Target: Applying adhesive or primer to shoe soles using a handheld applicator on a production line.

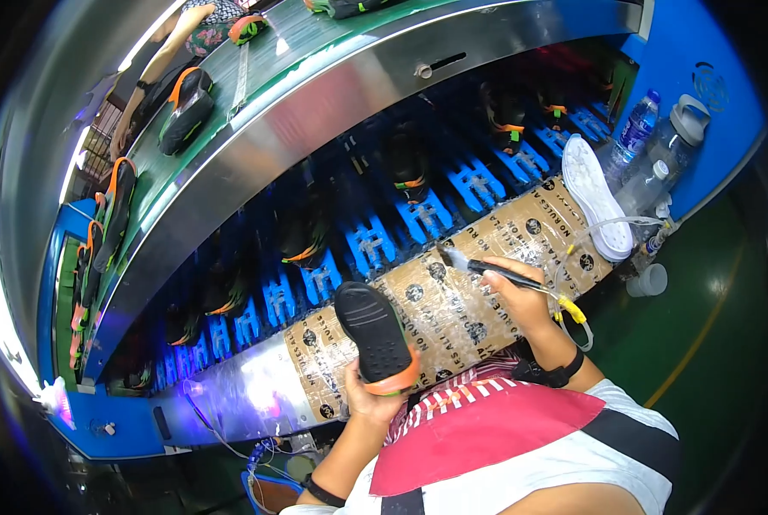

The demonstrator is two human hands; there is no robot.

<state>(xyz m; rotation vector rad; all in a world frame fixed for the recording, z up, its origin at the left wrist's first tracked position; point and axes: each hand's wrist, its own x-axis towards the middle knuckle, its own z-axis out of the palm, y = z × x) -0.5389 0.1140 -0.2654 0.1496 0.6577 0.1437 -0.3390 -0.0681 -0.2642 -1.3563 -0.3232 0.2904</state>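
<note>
My left hand (368, 396) grips a black shoe (372, 333) by its orange heel end, with its underside turned up and its toe pointing away from me. In my right hand (524, 302) is a brush (506, 273) with a dark handle and pale bristles, tilted toward the left. A thin clear tube with a yellow fitting (574, 310) hangs by the brush's rear end. The bristles are apart from the shoe, over the taped ledge (453, 305). A white shoe sole (594, 197) lies on the ledge's right end.
Beyond the ledge, black shoes sit on blue-lit holders (371, 243) in a dark machine. A curved green conveyor (238, 86) carries more shoes (187, 112) at the upper left, where another person's arm (165, 64) shows. Plastic bottles (637, 129) stand at the right.
</note>
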